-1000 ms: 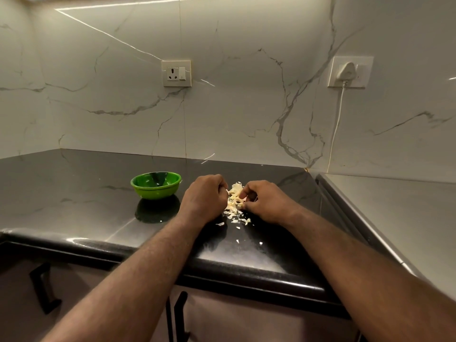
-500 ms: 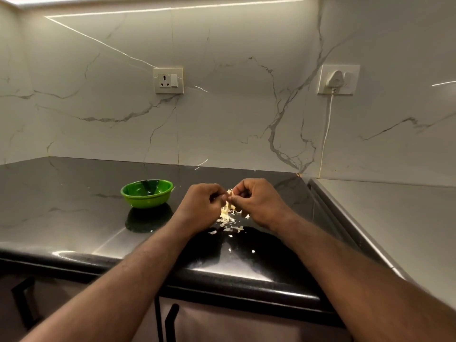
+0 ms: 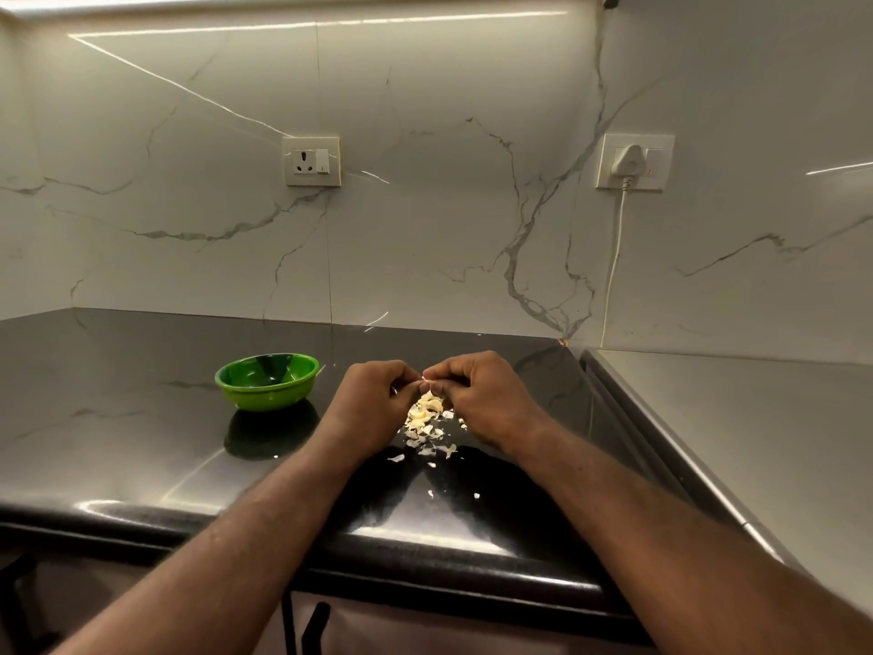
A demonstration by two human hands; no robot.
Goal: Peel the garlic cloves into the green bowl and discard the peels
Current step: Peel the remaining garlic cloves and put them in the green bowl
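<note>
Over black countertop [image 3: 141,442], left hand [image 3: 373,399] and right hand [image 3: 482,394] together pinch a garlic clove [image 3: 427,380], its long axis hidden.

White marble wall [image 3: 425,229], black countertop [image 3: 118,394], sockets.

We saw a bright green bowl [image 3: 267,382] at nine o'clock of the cream-white peels [image 3: 423,420]. The tabletop [image 3: 118,418] was glossy black with faint pale veins. The wall [image 3: 425,219] was white marble, veined grey. The plug [image 3: 627,162] was white.
</note>
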